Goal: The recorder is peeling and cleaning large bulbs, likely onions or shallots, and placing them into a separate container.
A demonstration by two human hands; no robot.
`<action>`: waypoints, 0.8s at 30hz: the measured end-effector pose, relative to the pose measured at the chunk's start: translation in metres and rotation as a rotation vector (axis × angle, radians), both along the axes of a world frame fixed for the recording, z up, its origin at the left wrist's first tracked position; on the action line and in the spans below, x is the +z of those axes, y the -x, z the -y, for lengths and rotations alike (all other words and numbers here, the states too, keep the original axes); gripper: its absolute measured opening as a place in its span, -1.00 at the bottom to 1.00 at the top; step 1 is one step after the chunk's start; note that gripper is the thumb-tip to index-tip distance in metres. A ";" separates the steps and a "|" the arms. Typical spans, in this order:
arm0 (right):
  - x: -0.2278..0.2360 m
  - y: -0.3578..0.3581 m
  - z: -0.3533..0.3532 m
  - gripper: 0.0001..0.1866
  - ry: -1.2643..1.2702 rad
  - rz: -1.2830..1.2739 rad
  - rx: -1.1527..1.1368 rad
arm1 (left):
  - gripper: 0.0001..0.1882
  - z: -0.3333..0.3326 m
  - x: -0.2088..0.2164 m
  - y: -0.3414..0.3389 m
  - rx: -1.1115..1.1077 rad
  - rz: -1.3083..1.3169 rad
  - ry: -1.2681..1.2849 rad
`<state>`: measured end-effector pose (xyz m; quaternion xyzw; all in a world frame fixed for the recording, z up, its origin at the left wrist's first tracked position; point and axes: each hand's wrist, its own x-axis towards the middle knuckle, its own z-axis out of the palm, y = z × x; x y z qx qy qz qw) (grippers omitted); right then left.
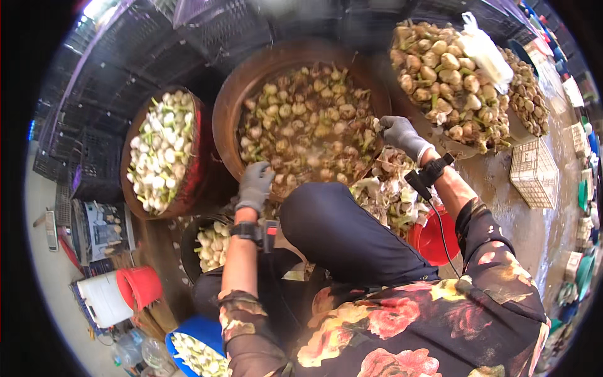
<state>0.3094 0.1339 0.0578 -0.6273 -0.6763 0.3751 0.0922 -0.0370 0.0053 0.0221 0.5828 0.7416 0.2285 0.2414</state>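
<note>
Nearest the person's body, a blue tub [206,326] at the lower left holds pale, trimmed-looking bulbs [196,357], and beyond it a dark bucket [188,242] beside the left leg holds more of the same. A red bucket [441,242] stands by the right forearm, with loose peelings [391,191] heaped just past it. The gloved left hand [254,187] is at the near-left rim of a wide brown basin [224,129], fingers curled; whether they clamp anything cannot be told. The gloved right hand [402,134] is at the basin's right rim, fingers bent, with a pale spot at their tips that may be a bulb or a fingertip. Between the hands, dull brownish bulbs [320,119] fill the basin almost to its far edge. A reddish-brown container [200,154] left of the basin brims with clean white bulbs, while a large heap of browner bulbs [449,72] rises beyond its right edge. The work looks partly done: three vessels seem finished, the basin and the heap seem left.
</note>
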 end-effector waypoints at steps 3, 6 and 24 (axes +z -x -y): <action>-0.045 0.024 -0.018 -0.71 0.047 0.086 0.118 | -0.71 0.009 -0.057 -0.019 -0.017 -0.044 0.147; -0.083 0.056 -0.035 -0.70 0.021 0.232 0.394 | -0.74 0.016 -0.070 -0.046 0.003 -0.064 0.261; -0.155 0.142 -0.062 -0.68 0.242 0.583 0.861 | -0.71 0.000 -0.059 -0.046 0.097 0.262 0.246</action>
